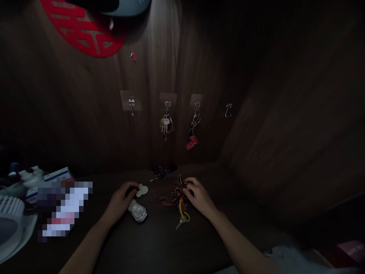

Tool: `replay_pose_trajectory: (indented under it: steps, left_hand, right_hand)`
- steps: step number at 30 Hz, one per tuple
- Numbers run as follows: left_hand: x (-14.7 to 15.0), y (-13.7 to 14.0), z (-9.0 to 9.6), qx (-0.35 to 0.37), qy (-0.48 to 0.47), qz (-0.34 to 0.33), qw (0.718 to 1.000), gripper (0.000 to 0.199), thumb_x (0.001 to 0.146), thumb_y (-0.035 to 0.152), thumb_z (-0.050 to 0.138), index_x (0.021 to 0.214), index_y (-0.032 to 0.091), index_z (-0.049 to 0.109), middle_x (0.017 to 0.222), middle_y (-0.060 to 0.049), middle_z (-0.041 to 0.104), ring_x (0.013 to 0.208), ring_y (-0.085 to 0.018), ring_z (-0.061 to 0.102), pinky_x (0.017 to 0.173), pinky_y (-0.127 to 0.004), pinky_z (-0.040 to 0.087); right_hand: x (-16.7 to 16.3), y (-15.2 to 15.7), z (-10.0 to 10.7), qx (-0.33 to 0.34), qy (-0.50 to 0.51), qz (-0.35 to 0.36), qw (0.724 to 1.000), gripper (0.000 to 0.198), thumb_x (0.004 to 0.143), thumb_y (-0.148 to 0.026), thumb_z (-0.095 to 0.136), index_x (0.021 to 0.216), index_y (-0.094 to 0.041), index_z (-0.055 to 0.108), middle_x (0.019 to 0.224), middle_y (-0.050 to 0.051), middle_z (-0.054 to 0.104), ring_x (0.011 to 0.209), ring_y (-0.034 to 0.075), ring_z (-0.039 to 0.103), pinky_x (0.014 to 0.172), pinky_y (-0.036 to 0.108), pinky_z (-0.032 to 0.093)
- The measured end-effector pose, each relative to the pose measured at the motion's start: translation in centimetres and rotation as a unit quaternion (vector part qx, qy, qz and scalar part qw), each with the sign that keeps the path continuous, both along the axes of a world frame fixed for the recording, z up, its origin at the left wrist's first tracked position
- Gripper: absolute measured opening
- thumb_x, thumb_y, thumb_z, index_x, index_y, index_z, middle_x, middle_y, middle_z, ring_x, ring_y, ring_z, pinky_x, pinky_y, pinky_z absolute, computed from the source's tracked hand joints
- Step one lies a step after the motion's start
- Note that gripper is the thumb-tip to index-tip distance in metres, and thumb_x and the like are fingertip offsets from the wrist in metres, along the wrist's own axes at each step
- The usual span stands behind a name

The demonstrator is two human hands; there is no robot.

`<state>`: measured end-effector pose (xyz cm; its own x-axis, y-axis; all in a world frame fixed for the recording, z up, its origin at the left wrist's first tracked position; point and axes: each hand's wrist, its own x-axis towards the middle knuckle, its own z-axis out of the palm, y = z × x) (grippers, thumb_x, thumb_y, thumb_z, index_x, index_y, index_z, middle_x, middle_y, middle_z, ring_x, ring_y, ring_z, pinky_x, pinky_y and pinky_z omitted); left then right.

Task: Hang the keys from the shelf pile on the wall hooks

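My left hand (123, 198) is curled, with its thumb and forefinger closed at the left edge of a flat, pale tag (142, 190) made of joined round lobes. Just below those fingers lies a clear and silver rounded object (138, 211), whose kind I cannot make out. My right hand (199, 195) has its fingertips on a bunch of keys (181, 205) with red and yellow cords; some fingers are partly hidden. One silver key (180, 222) hangs out of the bunch toward me. A brown strap (169, 201) spreads to the left of it.
Dark keys (161, 172) lie against the back panel. Above, one hook holds a key ring (166, 123), another holds keys with red tags (192, 141). Two other hooks (131, 106) hang bare. Bottles (31, 177), boxes (59, 174) and a white ribbed object (11, 217) crowd the left.
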<state>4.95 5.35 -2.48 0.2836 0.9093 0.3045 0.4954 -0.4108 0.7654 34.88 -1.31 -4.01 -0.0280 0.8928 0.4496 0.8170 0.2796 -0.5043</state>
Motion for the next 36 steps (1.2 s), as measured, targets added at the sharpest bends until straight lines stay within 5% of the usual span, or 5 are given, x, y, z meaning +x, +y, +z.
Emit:
replay_pose_trajectory:
  steps: [8,14,19,27,36]
  left_hand:
    - [-0.3,-0.5,0.2,0.046,0.003,0.042,0.998,0.024,0.084,0.035,0.044,0.096,0.023,0.06,0.098,-0.003,0.068,0.092,-0.021,0.064,0.081,-0.033,0.051]
    - [3.6,-3.2,1.0,0.197,0.115,-0.111,0.967,0.028,0.087,0.02,0.044,0.109,0.025,0.062,0.104,-0.007,0.069,0.098,-0.022,0.062,0.088,-0.039,0.047]
    - [7.3,-4.9,0.0,0.203,0.207,-0.218,0.932,0.041,0.083,0.018,0.055,0.123,0.029,0.053,0.121,-0.005,0.064,0.107,-0.025,0.059,0.091,-0.043,0.047]
    - [5.8,-4.0,0.5,0.159,0.216,-0.189,0.945,0.018,0.088,0.026,0.049,0.079,0.024,0.065,0.083,-0.004,0.07,0.078,-0.02,0.064,0.073,-0.032,0.049]
    - [3.0,-2.3,0.9,0.076,0.191,-0.146,0.968,0.021,0.08,0.032,0.056,0.061,0.023,0.054,0.081,-0.002,0.065,0.075,-0.019,0.062,0.066,-0.028,0.046]
  right_hand:
    - [0.3,0.2,-0.2,0.002,0.005,-0.035,0.999,0.028,0.09,-0.033,0.043,0.071,-0.02,0.06,0.091,0.006,0.057,0.087,0.019,0.057,0.081,0.033,0.045]
    - [0.4,0.1,0.0,-0.018,0.02,-0.044,0.999,0.035,0.092,-0.038,0.04,0.074,-0.021,0.064,0.078,0.003,0.054,0.076,0.016,0.057,0.072,0.028,0.045]
    - [0.4,0.1,0.0,-0.023,0.013,-0.057,0.998,0.031,0.092,-0.034,0.042,0.074,-0.022,0.065,0.077,0.001,0.053,0.076,0.015,0.056,0.072,0.026,0.044]
    - [1.2,0.2,0.1,-0.031,-0.041,-0.142,0.989,0.017,0.086,-0.025,0.049,0.076,-0.022,0.063,0.08,0.002,0.056,0.083,0.018,0.056,0.074,0.027,0.042]
    - [2.6,0.4,0.0,-0.025,-0.016,-0.161,0.986,0.014,0.082,-0.021,0.052,0.073,-0.023,0.062,0.078,0.002,0.06,0.081,0.018,0.057,0.07,0.027,0.042]
